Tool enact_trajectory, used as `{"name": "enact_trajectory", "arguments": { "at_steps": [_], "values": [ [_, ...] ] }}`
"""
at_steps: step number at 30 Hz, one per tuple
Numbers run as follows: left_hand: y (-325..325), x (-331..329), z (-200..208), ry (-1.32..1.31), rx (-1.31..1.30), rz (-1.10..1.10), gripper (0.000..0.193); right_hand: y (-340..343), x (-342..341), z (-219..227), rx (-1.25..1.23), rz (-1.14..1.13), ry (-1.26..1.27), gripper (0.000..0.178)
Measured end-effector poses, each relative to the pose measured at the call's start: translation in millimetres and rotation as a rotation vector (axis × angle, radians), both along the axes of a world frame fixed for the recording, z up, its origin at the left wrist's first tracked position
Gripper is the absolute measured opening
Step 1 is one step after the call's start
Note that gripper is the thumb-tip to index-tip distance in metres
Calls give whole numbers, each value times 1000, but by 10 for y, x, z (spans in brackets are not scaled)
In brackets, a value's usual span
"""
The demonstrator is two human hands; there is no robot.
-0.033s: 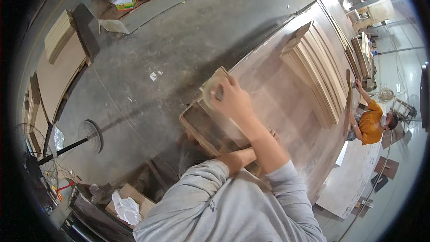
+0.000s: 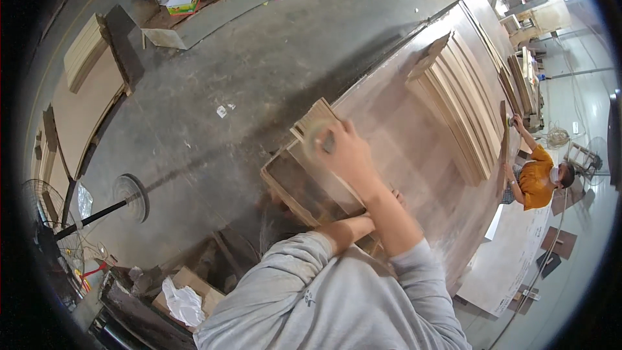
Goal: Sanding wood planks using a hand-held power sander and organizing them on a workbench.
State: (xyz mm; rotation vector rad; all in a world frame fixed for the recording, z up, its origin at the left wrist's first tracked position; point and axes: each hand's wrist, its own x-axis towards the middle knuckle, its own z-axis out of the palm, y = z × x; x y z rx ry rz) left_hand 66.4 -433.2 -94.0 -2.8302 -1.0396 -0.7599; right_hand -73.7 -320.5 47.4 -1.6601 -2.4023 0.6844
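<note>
My right hand (image 2: 353,159) is closed round a pale, round, disc-like tool (image 2: 315,139) with a dark middle, blurred by motion. The tool lies over a light wooden board (image 2: 330,188) at the table's left edge. Beyond it show the ends of several stacked wooden strips (image 2: 315,114). My left forearm crosses beneath my right one. Of my left hand (image 2: 398,199), only a few fingertips show past the right forearm, near the board's close end; the rest is hidden.
A stack of long wooden strips (image 2: 457,104) lies on the brown table (image 2: 408,149). Across the table, a co-worker (image 2: 539,178) in orange holds a board. A dark open wooden frame (image 2: 295,188) sits to the left. A standing fan (image 2: 55,233) is at far left.
My right hand and the round tool have shifted slightly to the right and toward me over the board. My left hand stays in place.
</note>
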Motion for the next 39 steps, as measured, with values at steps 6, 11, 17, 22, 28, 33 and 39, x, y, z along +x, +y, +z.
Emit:
{"name": "enact_trajectory", "arguments": {
  "at_steps": [6,11,17,22,28,33,39],
  "values": [
    [-9,-1,-87,16,73,-23,23,-296,720,246,-112,-195,-112,30],
    [-2,26,-101,139,155,-1,20,29,67,41,-11,-13,-13,28],
    [-8,48,-72,276,105,-21,19,248,-604,-46,133,175,148,26],
    [-21,123,-316,213,241,102,25,-36,208,174,-75,-44,-78,38],
    [-104,305,-406,374,422,192,30,183,-199,43,60,154,-160,37],
    [-86,104,-219,158,116,-28,30,311,-470,65,-12,77,65,32],
    [-65,119,-69,-1382,-1152,-403,25,-369,655,87,-133,-161,-95,34]
  ]
}}
